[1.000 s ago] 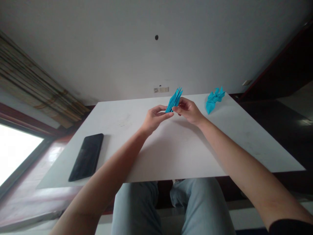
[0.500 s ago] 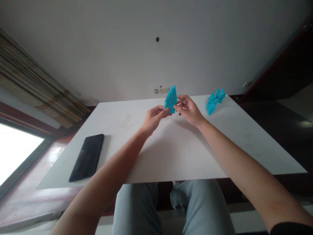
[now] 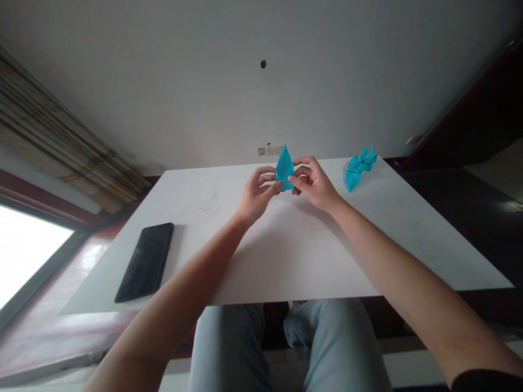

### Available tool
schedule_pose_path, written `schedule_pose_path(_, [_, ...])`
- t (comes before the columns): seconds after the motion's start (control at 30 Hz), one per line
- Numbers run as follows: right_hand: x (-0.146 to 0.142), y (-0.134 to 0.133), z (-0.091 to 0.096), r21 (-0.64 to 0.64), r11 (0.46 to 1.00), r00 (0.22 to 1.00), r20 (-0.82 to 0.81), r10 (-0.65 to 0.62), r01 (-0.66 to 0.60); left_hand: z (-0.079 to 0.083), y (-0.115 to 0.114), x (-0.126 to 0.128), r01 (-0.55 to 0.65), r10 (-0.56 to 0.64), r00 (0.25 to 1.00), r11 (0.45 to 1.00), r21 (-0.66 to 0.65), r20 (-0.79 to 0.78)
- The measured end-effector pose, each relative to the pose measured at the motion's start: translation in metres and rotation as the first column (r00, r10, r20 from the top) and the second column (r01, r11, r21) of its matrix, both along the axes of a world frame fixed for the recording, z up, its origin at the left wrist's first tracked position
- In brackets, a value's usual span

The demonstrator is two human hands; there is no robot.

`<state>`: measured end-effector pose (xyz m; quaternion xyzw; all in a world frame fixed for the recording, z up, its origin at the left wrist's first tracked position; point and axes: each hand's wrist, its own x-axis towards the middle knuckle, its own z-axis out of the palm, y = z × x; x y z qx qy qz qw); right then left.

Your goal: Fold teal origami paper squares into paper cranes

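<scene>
A blue folded paper (image 3: 285,168), shaped like a pointed drop with its tip up, is held upright above the far half of the white table. My left hand (image 3: 257,195) pinches its lower left edge between thumb and fingers. On the other side, my right hand (image 3: 312,184) grips the lower right part, thumb in front and fingers curled behind. The backs of the paper's folds are hidden from me.
Blue origami pieces (image 3: 359,168) lie near the far right edge of the white table (image 3: 310,261). A black phone (image 3: 146,262) rests at the left. Beyond the table stands a grey wall (image 3: 204,98) with sockets.
The folded paper now shows a single broad tip where several points were spread at its top. My right thumb has shifted slightly left and my left fingers have lifted a little.
</scene>
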<state>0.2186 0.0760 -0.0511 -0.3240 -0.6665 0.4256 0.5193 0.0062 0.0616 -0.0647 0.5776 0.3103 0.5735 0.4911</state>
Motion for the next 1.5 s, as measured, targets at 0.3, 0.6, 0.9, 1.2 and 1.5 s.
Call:
schedule_pose_path(0.3, [0.005,-0.005,0.009,0.018,0.996,0.995,0.052,0.085,-0.086,0.000,0.004,-0.002,0.012,-0.009,1.000,0.996,-0.084,0.030])
schedule_pose_path(0.6, [0.001,-0.001,0.003,0.014,1.000,1.000,-0.009,-0.012,0.012,0.002,0.001,-0.002,0.029,-0.026,0.999,0.996,-0.088,0.031])
schedule_pose_path(0.9, [-0.004,-0.006,0.005,-0.051,0.995,0.996,-0.033,0.080,-0.081,-0.007,0.001,0.000,0.015,-0.015,1.000,0.999,-0.031,-0.020])
schedule_pose_path(1.2, [-0.001,-0.006,0.007,-0.014,0.999,0.997,0.074,0.038,-0.037,0.003,-0.007,0.000,-0.076,0.095,0.979,0.991,0.110,-0.182])
schedule_pose_path(1.5, [0.003,-0.007,0.006,0.159,0.982,0.987,0.107,-0.124,0.106,-0.009,0.006,0.002,0.021,-0.020,0.998,1.000,-0.010,0.061])
